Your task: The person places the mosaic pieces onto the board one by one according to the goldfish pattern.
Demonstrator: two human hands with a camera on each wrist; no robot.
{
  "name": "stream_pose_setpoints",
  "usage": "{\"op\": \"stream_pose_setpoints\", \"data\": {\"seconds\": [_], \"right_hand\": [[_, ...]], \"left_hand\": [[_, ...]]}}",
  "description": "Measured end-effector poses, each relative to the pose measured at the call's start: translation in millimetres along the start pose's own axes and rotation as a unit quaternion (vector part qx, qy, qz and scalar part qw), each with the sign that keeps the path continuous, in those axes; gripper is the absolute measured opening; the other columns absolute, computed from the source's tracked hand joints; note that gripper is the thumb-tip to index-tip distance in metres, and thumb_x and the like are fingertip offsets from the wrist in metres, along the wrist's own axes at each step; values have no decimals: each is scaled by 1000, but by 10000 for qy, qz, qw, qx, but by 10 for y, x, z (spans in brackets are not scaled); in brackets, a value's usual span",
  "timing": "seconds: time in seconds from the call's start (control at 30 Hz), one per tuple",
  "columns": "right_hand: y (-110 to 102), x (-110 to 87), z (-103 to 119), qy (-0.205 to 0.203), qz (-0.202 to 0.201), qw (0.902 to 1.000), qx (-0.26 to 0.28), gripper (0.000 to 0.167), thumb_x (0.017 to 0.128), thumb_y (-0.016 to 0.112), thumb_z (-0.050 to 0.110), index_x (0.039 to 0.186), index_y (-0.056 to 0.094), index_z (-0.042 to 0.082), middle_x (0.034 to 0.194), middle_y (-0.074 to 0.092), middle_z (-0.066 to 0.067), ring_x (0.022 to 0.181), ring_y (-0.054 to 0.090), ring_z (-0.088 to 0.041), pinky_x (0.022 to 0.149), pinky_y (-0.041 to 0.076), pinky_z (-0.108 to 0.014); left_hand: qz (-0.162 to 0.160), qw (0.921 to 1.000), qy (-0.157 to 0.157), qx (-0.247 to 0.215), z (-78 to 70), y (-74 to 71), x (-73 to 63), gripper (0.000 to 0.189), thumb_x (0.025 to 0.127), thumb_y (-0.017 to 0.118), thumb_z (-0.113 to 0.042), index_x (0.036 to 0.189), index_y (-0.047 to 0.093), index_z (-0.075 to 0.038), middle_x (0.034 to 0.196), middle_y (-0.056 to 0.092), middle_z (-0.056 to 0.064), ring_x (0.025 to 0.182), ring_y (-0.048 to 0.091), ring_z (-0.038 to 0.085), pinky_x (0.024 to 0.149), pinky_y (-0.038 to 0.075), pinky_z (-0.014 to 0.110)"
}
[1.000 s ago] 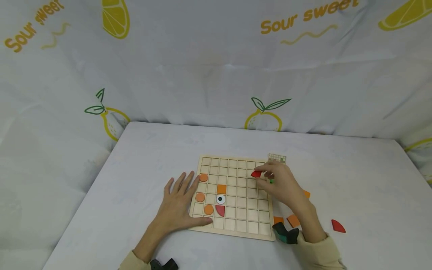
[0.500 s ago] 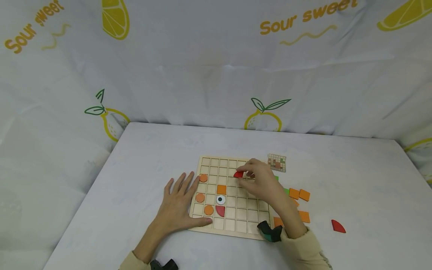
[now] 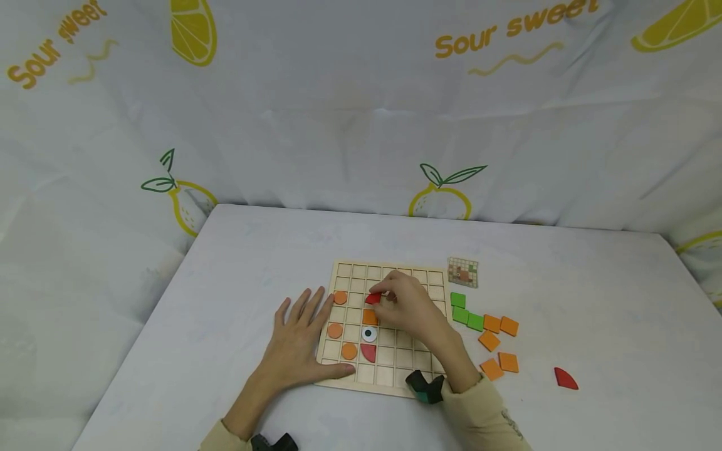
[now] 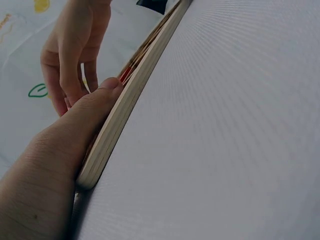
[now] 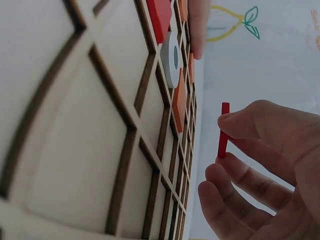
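Over the wooden grid board (image 3: 402, 378), my right hand (image 3: 408, 310) pinches a red quarter-circle tile (image 3: 371, 299) between thumb and fingers. The right wrist view shows this red tile (image 5: 223, 131) edge-on, held clear of the board. Just below it on the board lie an orange square tile (image 3: 370, 317), a round eye tile (image 3: 369, 334) and another red quarter-circle tile (image 3: 368, 353) in one column. Several orange round tiles (image 3: 349, 351) sit farther left. My left hand (image 3: 296, 347) is spread at the board's left side, its thumb (image 4: 102, 92) resting on the near edge.
Right of the board lie green square tiles (image 3: 459, 314) and several orange square tiles (image 3: 508, 362). A loose red quarter-circle tile (image 3: 566, 378) is farther right. A small pattern card (image 3: 463, 272) lies by the board's far right corner.
My right hand has carried the red quarter-circle tile leftward across the board, from its right side to above the orange square. Loose tiles behind the arm are uncovered. My left hand stays put.
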State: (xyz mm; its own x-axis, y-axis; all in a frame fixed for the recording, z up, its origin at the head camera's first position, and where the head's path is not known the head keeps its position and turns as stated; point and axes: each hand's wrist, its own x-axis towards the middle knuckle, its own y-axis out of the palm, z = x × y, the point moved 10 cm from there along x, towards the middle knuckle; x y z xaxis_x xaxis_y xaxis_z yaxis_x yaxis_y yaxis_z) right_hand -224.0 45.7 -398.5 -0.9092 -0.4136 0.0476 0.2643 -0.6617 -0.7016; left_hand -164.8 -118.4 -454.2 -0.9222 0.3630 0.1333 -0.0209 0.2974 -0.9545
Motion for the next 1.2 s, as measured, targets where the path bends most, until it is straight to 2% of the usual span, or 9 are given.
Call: {"op": "stream_pose_setpoints", "data": {"seconds": [0.13, 0.37, 0.6, 1.2], "right_hand": [[76, 39, 7, -31, 43, 10000, 33, 24, 81, 68, -2, 102, 80, 0, 96, 71, -10, 73, 50, -13, 63, 42, -20], [112, 58, -6, 54, 68, 9999, -131, 24, 81, 68, -3, 102, 80, 1, 98, 72, -10, 75, 52, -13, 64, 44, -21], [124, 56, -47, 241, 100, 9994, -248, 24, 83, 70, -1, 105, 79, 1, 100, 72, -9, 76, 52, -13, 66, 45, -22], [118, 29, -47, 111, 56, 9994, -317, 20, 84, 71, 0, 102, 80, 3, 99, 73, -9, 74, 50, -13, 63, 41, -21]], "left_hand": [[22, 10000, -21, 11, -3, -4, 3, 127, 66, 59, -93, 163, 28, -17, 170, 28, 9, 158, 22, 35, 122, 15, 67], [-104, 9999, 42, 15, 6, 3, 6, 126, 68, 51, -98, 163, 29, -17, 170, 29, 9, 157, 24, 35, 121, 15, 67], [8, 10000, -30, 24, 4, 8, 12, 127, 66, 58, -94, 163, 28, -18, 170, 28, 8, 158, 23, 35, 122, 15, 67], [177, 9998, -111, -25, 8, 21, 11, 127, 67, 58, -93, 164, 25, -18, 172, 24, 8, 159, 21, 34, 122, 13, 67]]}}
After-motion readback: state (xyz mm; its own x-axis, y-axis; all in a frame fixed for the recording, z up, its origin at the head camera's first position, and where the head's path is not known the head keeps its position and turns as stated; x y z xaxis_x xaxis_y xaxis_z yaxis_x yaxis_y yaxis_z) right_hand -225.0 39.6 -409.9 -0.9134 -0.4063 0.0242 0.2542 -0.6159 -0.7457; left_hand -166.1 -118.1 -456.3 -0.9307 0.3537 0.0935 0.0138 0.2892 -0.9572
